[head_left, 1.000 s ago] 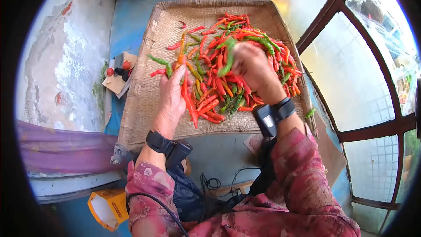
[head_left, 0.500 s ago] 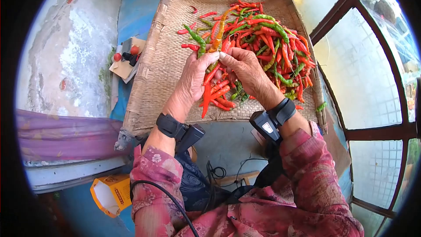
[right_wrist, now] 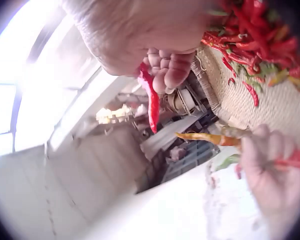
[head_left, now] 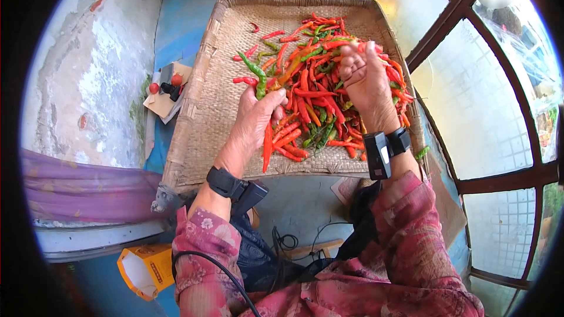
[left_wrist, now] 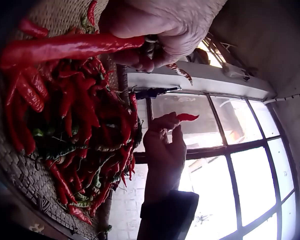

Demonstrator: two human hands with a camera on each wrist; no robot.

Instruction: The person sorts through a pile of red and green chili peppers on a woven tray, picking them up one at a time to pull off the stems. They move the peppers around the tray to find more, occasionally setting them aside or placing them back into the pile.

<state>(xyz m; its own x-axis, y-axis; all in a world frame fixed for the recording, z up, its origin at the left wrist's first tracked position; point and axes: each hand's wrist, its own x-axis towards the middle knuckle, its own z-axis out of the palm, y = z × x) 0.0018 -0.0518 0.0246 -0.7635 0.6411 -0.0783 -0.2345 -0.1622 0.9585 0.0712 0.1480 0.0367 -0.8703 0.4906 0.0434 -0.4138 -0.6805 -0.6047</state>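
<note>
My left hand (head_left: 251,120) grips several chillies over the front left of a woven tray (head_left: 197,135). A green chilli (head_left: 254,70) sticks up from the fist, a red chilli (head_left: 268,148) hangs below it, and an orange chilli (right_wrist: 205,138) points outward in the right wrist view. Raised over the right part of the chilli pile (head_left: 317,103), my right hand (head_left: 369,85) pinches a single red chilli (right_wrist: 152,102) between thumb and fingers. That chilli (left_wrist: 188,117) also shows at the fingertips in the left wrist view.
Red, green and orange chillies cover the tray's middle and right. A few loose ones, including a small red chilli (head_left: 254,27), lie at its left. A paned window (head_left: 499,100) stands close on the right. A yellow box (head_left: 145,271) sits on the floor at lower left.
My hands came together at the bunch half a second ago. Since then the right hand has moved away to the right and up with a red chilli. The left hand keeps its bunch.
</note>
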